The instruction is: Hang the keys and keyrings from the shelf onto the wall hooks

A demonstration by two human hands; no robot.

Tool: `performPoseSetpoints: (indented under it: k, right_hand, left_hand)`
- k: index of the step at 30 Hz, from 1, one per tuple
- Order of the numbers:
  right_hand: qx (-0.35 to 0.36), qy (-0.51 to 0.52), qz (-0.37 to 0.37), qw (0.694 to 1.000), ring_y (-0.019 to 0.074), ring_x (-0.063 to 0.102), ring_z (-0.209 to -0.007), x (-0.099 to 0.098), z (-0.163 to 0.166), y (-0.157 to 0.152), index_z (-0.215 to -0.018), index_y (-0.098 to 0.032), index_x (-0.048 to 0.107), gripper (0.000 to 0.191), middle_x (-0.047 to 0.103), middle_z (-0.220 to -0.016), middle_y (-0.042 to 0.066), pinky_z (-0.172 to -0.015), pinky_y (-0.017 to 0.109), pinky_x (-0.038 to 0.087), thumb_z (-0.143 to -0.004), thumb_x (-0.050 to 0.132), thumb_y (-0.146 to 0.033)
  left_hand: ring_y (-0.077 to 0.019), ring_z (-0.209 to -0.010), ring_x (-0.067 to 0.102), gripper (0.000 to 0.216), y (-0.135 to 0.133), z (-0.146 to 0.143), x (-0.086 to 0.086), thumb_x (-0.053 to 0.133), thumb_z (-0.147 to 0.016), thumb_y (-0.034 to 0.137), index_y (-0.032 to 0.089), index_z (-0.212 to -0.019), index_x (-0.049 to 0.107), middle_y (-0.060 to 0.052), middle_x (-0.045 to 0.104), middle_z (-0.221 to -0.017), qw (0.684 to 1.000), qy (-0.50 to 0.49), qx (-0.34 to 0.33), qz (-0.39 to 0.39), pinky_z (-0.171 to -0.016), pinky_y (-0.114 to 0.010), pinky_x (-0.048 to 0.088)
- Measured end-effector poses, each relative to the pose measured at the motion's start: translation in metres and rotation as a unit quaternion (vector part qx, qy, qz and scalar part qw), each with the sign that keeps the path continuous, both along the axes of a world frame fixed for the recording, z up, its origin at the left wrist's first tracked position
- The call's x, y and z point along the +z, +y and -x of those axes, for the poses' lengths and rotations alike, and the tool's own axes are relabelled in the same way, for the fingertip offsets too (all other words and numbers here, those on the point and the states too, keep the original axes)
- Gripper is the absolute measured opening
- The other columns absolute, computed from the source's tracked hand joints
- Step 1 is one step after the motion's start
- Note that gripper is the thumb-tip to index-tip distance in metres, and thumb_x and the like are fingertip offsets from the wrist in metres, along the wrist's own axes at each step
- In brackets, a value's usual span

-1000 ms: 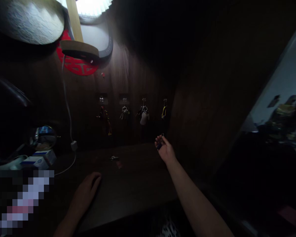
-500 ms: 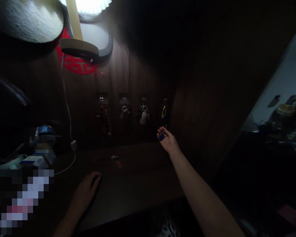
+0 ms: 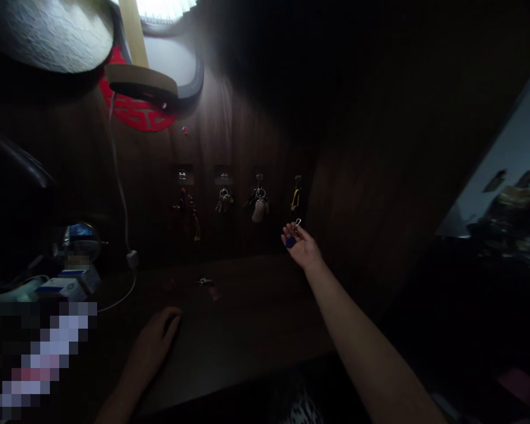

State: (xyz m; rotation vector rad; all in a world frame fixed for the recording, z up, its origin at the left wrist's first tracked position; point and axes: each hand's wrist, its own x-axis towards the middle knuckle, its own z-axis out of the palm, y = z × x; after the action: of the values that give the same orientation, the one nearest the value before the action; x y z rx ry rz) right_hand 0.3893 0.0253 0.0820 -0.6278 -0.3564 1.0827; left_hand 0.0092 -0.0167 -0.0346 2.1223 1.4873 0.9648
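Note:
My right hand (image 3: pixel 305 248), palm up, is closed on a keychain with a round blue tag (image 3: pixel 290 242) and a metal clip (image 3: pixel 297 222) that sticks up past the fingertips. Just above it, a yellow strap (image 3: pixel 295 199) hangs from the rightmost wall hook. My left hand (image 3: pixel 159 330) lies on the dark tabletop (image 3: pixel 221 341), thumb apart from the fingers, holding nothing that shows. Beyond it on the table lies a small set of keys (image 3: pixel 204 282) with a dim reddish piece (image 3: pixel 214 292).
More hooks on the back panel carry a key ring (image 3: pixel 223 200), a bunch with a pale fob (image 3: pixel 259 209) and dark beaded cords (image 3: pixel 192 215). A lit lamp (image 3: pixel 141 79) stands out upper left; its white cable (image 3: pixel 119 176) runs down. Boxes (image 3: pixel 66 287) sit at the left.
My right hand has shifted slightly right and up, and the metal clip now shows more clearly above the fingers. The left hand stays where it was.

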Motion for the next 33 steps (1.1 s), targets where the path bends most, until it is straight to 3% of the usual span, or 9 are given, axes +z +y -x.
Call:
performPoseSetpoints:
  k: [10, 16, 25, 33]
  right_hand:
    - [-0.025, -0.008, -0.010, 1.000, 0.0070, 0.062, -0.058, 0.000, 0.003, 0.003, -0.073, -0.021, 0.061, 0.010, 0.066, -0.065, -0.005, -0.055, 0.018, 0.053, -0.074, 0.065, -0.012]
    - [-0.037, -0.041, -0.018, 0.998, 0.0013, 0.043, -0.038, -0.002, 0.006, 0.006, -0.070, -0.021, 0.058, 0.016, 0.059, -0.057, -0.008, -0.032, 0.010, 0.031, -0.066, 0.070, -0.011]
    - [-0.043, -0.070, -0.037, 0.996, -0.0004, 0.036, -0.036, -0.001, 0.006, 0.010, -0.072, -0.021, 0.059, 0.020, 0.056, -0.057, -0.008, -0.027, 0.007, 0.021, -0.061, 0.073, -0.013]
    - [-0.073, -0.084, -0.035, 0.993, -0.0006, 0.039, -0.039, 0.005, 0.006, 0.013, -0.072, -0.020, 0.062, 0.019, 0.059, -0.061, -0.007, -0.028, 0.008, 0.023, -0.059, 0.074, -0.015]
  left_hand:
    - [-0.0192, -0.092, 0.065, 0.026, 0.001, 0.001, 0.001, 0.042, -0.082, 0.042, 0.026, -0.091, 0.061, 0.000, 0.069, -0.095, 1.000, -0.013, 0.011, 0.011, -0.084, -0.032, 0.050]
    - [-0.0194, -0.091, 0.065, 0.026, 0.004, 0.002, -0.002, 0.043, -0.081, 0.042, 0.026, -0.091, 0.061, 0.000, 0.070, -0.095, 1.000, -0.017, 0.012, 0.020, -0.084, -0.033, 0.050]
    - [-0.0193, -0.090, 0.065, 0.026, 0.004, 0.002, -0.003, 0.043, -0.082, 0.042, 0.026, -0.090, 0.061, 0.000, 0.070, -0.094, 1.000, -0.020, 0.007, 0.016, -0.083, -0.033, 0.050]
    - [-0.0189, -0.090, 0.066, 0.025, 0.006, 0.002, -0.004, 0.043, -0.081, 0.043, 0.026, -0.090, 0.061, 0.000, 0.069, -0.094, 1.000, -0.027, 0.009, 0.013, -0.082, -0.031, 0.050]
